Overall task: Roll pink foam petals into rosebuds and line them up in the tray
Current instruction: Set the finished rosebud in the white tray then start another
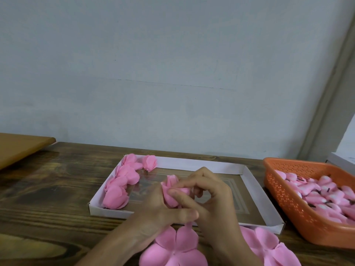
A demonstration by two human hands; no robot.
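Both of my hands meet over the front of a shallow white cardboard tray (255, 191). My left hand (153, 210) grips a pink foam rosebud (170, 191) from below. My right hand (209, 196) pinches the bud's petals with its fingertips. Several finished pink rosebuds (123, 181) stand in a row along the tray's left wall, and one more (149, 162) sits at the back left corner. Flat pink foam petal flowers (176, 248) lie on the table under my wrists, with others (269, 246) to the right.
An orange perforated plastic basket (288, 200) at the right holds several pink bud cores. A tan board (21, 144) lies at the far left. The dark wooden table (48, 198) runs back to a pale wall.
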